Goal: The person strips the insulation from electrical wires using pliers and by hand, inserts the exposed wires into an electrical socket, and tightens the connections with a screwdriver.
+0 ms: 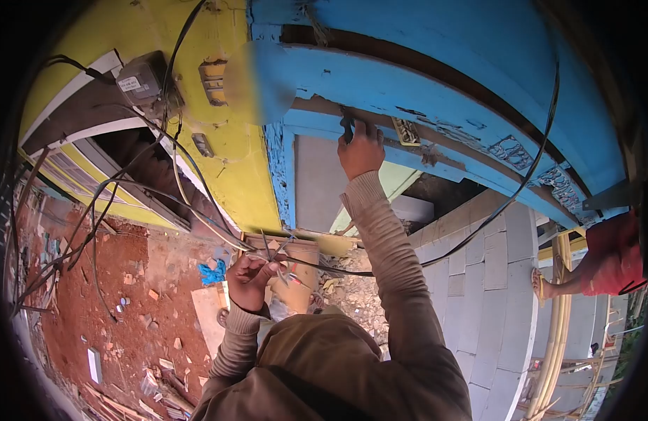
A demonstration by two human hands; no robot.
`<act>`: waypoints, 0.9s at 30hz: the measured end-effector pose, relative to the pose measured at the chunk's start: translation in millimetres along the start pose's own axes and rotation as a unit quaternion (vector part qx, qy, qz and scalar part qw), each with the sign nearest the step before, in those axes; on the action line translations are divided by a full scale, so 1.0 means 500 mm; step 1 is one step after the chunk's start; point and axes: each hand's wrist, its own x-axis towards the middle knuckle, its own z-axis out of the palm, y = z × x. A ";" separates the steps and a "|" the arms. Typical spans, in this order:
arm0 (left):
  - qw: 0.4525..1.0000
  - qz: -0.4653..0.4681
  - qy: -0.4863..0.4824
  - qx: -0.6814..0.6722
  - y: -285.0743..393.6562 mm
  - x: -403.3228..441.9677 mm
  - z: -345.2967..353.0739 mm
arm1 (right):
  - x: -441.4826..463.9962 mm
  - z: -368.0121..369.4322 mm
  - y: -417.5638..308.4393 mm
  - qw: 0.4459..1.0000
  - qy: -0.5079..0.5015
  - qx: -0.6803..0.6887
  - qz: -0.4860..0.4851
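Note:
At waist height my left hand (250, 279) is closed around a bundle of electrical cables (222, 237), with thin wire ends sticking out near the thumb. A black cable (471, 242) runs from this hand across to the right and up past the blue boards. My right hand (361, 151) is raised to the lower edge of a blue wooden beam (422, 91), fingers curled. A small dark object (347, 125) shows at its fingertips; its kind is unclear. Just right of those fingers, a pale slotted metal piece (405, 131) sits on the beam.
A grey meter box (143, 78) with loose cables hangs on the yellow wall (229, 151). Rubble and a blue cloth (212, 271) lie on the reddish ground (155, 295). Another person's leg (570, 286) stands at right beside bamboo poles (554, 337) and a grey block wall (478, 302).

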 end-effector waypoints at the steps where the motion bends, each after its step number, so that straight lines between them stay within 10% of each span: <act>1: 1.000 0.000 0.007 0.002 0.004 -0.001 -0.002 | 0.008 0.018 -0.001 0.999 0.040 -0.029 -0.006; 20: 0.997 0.007 0.037 0.062 0.029 0.001 0.014 | 0.032 0.077 -0.002 0.961 0.155 -0.193 -0.123; 25: 0.997 0.011 0.067 0.025 0.025 0.011 0.020 | -0.061 -0.040 -0.070 0.981 0.185 0.059 0.011; 27: 0.995 0.026 0.085 0.046 0.027 0.016 0.019 | -0.173 -0.064 -0.086 0.867 0.078 0.436 0.226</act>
